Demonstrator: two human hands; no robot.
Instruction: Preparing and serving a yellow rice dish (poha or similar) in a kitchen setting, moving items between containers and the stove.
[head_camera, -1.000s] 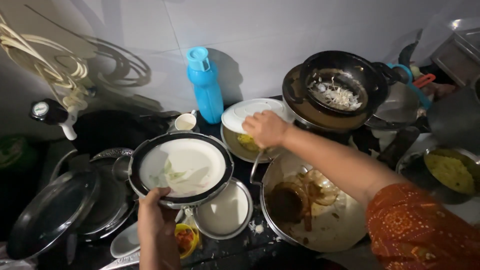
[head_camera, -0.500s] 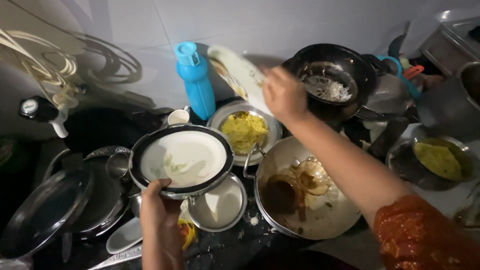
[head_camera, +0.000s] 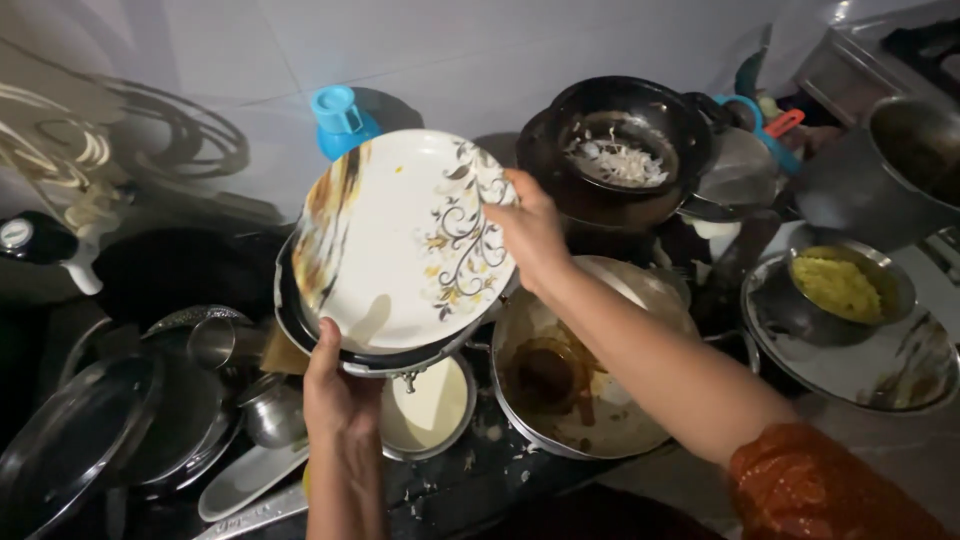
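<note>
Hands: right grips floral plate; left holds dark-rimmed plate.

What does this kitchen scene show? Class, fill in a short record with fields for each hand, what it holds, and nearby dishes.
Left hand: grips black-rimmed dish from below
Right hand: holds white floral plate by its edge, tilted over that dish
Behind: blue bottle
Right of plate: dirty steel pan, black pan with white scraps
Far right: bowl of yellow food
</note>
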